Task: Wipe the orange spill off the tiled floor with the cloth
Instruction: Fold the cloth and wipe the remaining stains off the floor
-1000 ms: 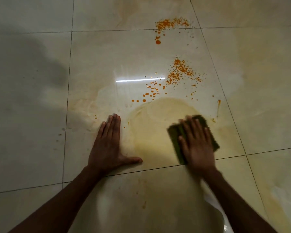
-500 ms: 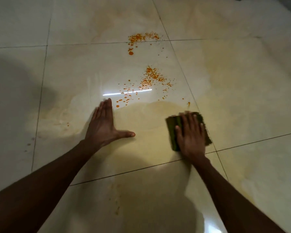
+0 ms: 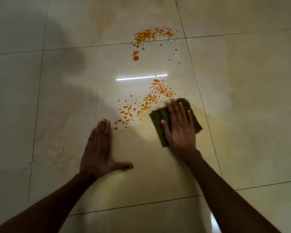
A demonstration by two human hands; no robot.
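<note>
Your right hand [image 3: 179,126]: flat, fingers spread, pressing the green cloth [image 3: 158,120] to the tiled floor [image 3: 242,98] | Cloth: at the near edge of the orange spill [image 3: 158,91], touching its droplets | Your left hand [image 3: 99,148]: open, palm down on the tile, thumb out, holding nothing | More orange spatter [image 3: 149,35]: well beyond, across a grout line.

Bright light streak [image 3: 141,77], soft shadow [image 3: 40,39]
</note>
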